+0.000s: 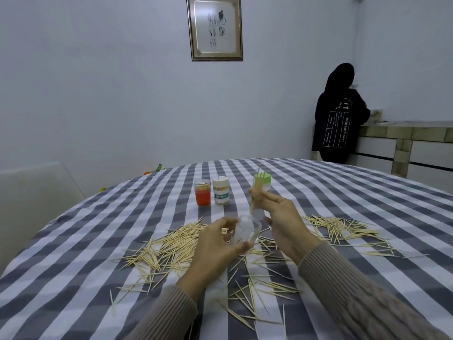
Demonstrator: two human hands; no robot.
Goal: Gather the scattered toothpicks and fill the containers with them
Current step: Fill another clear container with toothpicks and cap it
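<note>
My left hand grips a clear plastic container, tilted and lifted just above the table. My right hand pinches a small bundle of toothpicks, whose lower tips point into the container's mouth. Loose toothpicks lie scattered on the checked tablecloth: a dense pile to the left, another pile to the right, and more toothpicks between my forearms. Behind stand a red container, a white labelled toothpick jar and a green-lidded container.
A pale chair stands at the table's left. A person in a black hooded top stands at a tiled counter at the back right, facing away. A framed picture hangs on the wall.
</note>
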